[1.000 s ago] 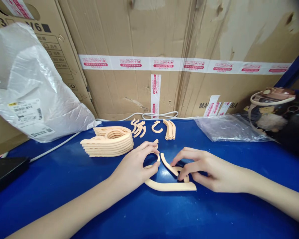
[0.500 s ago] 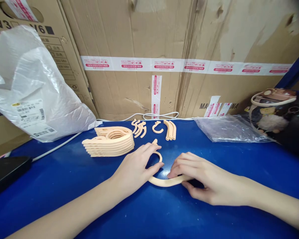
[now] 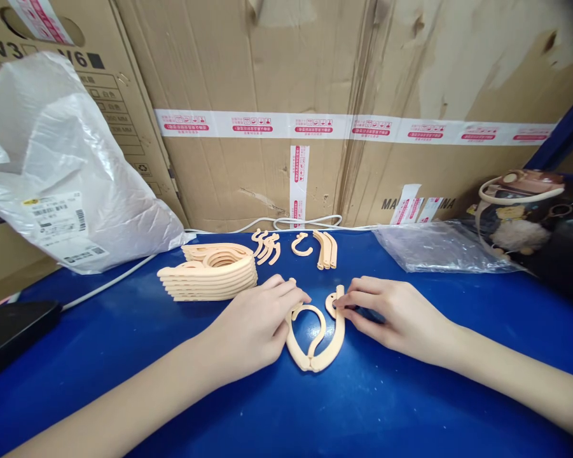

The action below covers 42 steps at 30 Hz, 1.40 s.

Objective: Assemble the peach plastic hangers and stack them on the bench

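Between my hands, just above or on the blue table, is a beige folding clothes hanger (image 3: 331, 352), its two arms bent up into a narrow V with the curved hook between them. My left hand (image 3: 262, 321) is closed round the left arm's upper end, which its fingers partly hide. With thumb and fingertips, my right hand (image 3: 384, 313) pinches the right arm near its top, beside a small rounded end piece with holes. Behind my left hand stands a stack of beige hanger parts (image 3: 207, 280).
Along the back lie several small hook pieces (image 3: 268, 247), a single hook (image 3: 302, 245) and some curved strips (image 3: 325, 249). A clear plastic bag (image 3: 443, 248) and a cup (image 3: 517, 210) are at right. A white plastic sack (image 3: 71, 172) leans on cardboard boxes (image 3: 257, 76); a black device (image 3: 16, 334) sits left.
The hanger's right arm has swung from lying out to the right to pointing up and away, forming the V. My right hand turned with it and moved slightly right and back.
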### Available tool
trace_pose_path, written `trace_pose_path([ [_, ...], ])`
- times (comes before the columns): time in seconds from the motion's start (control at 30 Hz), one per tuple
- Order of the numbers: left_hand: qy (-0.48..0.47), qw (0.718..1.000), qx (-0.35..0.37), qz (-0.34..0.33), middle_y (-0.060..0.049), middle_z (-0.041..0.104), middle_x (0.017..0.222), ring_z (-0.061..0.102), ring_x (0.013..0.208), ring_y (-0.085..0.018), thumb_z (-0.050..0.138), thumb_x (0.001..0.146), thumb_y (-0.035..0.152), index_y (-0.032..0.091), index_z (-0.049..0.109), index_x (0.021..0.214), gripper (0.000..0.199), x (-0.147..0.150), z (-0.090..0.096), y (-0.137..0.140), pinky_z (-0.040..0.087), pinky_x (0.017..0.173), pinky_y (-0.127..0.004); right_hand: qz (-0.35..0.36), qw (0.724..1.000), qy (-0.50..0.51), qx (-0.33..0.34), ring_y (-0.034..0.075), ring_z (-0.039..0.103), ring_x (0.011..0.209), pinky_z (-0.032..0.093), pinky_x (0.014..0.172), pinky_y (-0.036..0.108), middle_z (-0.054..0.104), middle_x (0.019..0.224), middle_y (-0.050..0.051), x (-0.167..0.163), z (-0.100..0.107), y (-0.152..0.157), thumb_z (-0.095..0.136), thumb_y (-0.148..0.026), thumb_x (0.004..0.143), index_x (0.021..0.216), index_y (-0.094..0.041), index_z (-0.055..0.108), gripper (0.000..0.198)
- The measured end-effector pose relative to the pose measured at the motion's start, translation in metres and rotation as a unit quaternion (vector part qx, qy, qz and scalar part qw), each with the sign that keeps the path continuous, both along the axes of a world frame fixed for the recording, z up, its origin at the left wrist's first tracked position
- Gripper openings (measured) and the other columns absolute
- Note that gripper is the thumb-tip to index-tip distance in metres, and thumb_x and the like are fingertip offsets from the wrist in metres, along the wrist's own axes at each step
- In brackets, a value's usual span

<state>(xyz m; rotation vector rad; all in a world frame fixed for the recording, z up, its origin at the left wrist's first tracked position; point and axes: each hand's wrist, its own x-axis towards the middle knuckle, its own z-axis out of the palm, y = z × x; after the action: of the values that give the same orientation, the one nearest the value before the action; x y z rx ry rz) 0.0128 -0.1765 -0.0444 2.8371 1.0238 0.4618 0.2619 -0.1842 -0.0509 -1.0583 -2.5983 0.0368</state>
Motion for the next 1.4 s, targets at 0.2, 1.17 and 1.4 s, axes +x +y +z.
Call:
trace_pose_path([
  [0.2, -0.009, 1.0, 0.01, -0.01, -0.009, 0.054, 0.123, 0.046, 0.116, -0.027, 0.048, 0.076, 0.008, 0.019, 0.054, 0.116, 0.042, 0.005, -0.001, -0.007, 0.045, 0.094, -0.045, 0.026, 0.999, 0.003, -0.038, 0.02, 0.058, 0.094, 0.048, 0.083, 0.036, 0.061, 0.107, 0.009, -0.001, 0.006, -0.005, 0.044, -0.035, 0.096, 0.115, -0.019, 0.062, 0.031],
  [1.17, -0.057, 0.993, 0.103, -0.024, -0.015, 0.047, 0.129, 0.05, 0.111, -0.029, 0.065, 0.078, 0.049, 0.014, 0.031, 0.136, 0.076, 0.006, -0.009, -0.005, 0.047, 0.091, -0.044, -0.041, 0.773, 0.386, -0.502, 0.007, 0.017, 0.05, 0.01, 0.046, 0.025, 0.03, 0.058, -0.008, -0.002, 0.006, 0.004, 0.064, -0.048, 0.082, 0.073, -0.016, 0.052, 0.036],
  [1.4, -0.052, 0.992, 0.116, -0.021, -0.015, 0.049, 0.128, 0.05, 0.111, -0.029, 0.064, 0.081, 0.05, 0.014, 0.03, 0.137, 0.075, 0.007, -0.008, -0.004, 0.046, 0.091, -0.043, -0.033, 0.793, 0.372, -0.482, 0.005, 0.019, 0.048, 0.011, 0.044, 0.023, 0.032, 0.056, -0.009, -0.003, 0.006, 0.005, 0.063, -0.049, 0.082, 0.071, -0.016, 0.05, 0.037],
])
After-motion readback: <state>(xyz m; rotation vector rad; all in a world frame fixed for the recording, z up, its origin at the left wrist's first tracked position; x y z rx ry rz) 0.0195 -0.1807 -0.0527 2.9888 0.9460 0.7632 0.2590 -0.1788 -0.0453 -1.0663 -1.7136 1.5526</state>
